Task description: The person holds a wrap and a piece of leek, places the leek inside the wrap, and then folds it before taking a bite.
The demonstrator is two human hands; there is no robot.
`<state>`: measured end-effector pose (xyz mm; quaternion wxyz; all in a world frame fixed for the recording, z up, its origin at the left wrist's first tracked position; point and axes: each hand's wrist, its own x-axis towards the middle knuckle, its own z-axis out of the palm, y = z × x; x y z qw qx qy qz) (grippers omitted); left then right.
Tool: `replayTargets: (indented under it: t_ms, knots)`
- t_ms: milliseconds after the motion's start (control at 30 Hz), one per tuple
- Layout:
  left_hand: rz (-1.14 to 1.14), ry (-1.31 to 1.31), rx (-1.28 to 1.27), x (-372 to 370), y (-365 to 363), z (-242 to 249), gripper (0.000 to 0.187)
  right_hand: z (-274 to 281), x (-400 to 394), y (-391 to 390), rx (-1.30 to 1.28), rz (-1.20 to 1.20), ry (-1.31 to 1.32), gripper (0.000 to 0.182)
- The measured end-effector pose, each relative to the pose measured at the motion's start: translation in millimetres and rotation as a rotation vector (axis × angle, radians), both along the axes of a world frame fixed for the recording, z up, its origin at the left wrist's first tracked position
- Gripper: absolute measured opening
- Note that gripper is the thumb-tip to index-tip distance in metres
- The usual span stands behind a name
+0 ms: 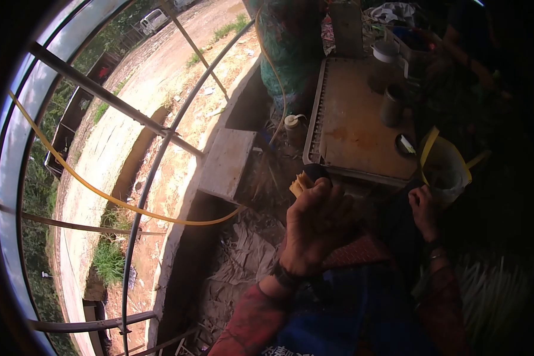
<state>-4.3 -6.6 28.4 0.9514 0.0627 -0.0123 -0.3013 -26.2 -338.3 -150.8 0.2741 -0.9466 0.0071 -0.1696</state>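
Observation:
My left hand (317, 222) is raised in the middle of the view, its fingers curled round a pale yellow bundle of split strips (302, 184). A dark rounded thing (317, 172) shows just behind the thumb. My right hand (424, 209) is closed at the near rim of a pale bucket (449, 172) with yellow bands. What its fingers hold, if anything, I cannot tell. Between and beyond the hands stands a worn brown tabletop (359, 121) with a raised edge.
On the tabletop are a dark cup (391, 105) and a white-topped jug (385, 52). A small lidded bottle (292, 123) and a wooden box (228, 162) stand to its left. A yellow hose (142, 209) crosses the metal bars (133, 113). Another person's arm (471, 59) shows at upper right.

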Motion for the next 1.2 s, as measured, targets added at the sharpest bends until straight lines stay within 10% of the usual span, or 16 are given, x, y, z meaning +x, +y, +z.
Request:
replayTargets:
  t_ms: [1200]
  knots:
    - [0.08, -0.112, -0.202, -4, -1, -10, 0.059, -3, 1, 0, 0.014, -0.006, -0.015, 0.007]
